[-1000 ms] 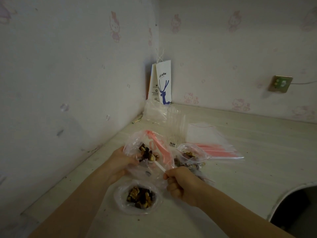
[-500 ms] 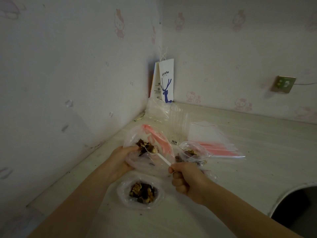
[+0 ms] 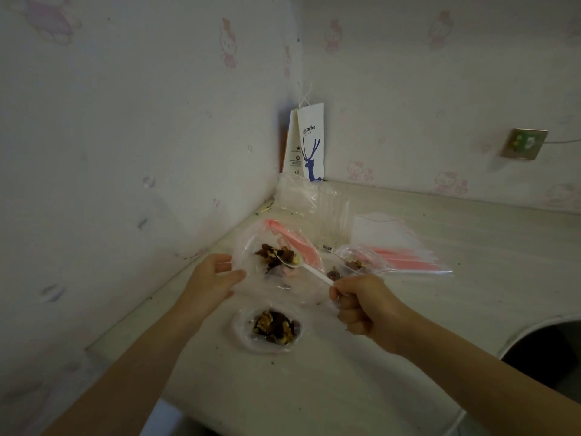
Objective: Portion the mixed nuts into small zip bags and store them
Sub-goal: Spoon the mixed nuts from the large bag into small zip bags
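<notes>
Raised slightly since before, the nut-filled spoon (image 3: 306,269) is gripped by the right hand (image 3: 361,305) at centre frame; the large zip bag (image 3: 276,292) is pinched at its rim by the left hand (image 3: 210,278).

We saw a pale, wood-grained tabletop (image 3: 471,309) running into a corner between two walls covered in white wallpaper (image 3: 125,121) with faint pink cartoon cats (image 3: 228,42). In that corner a white paper bag (image 3: 309,143) stood upright, printed with a blue deer and the word "coffee", its string handles rising above it. On the right-hand wall we noted a square metallic wall plate (image 3: 524,143) with a thin cable (image 3: 562,141) leading off to the right. Dark crumbs (image 3: 272,362) dotted the tabletop, and a curved dark opening (image 3: 547,350) cut into its right edge.
</notes>
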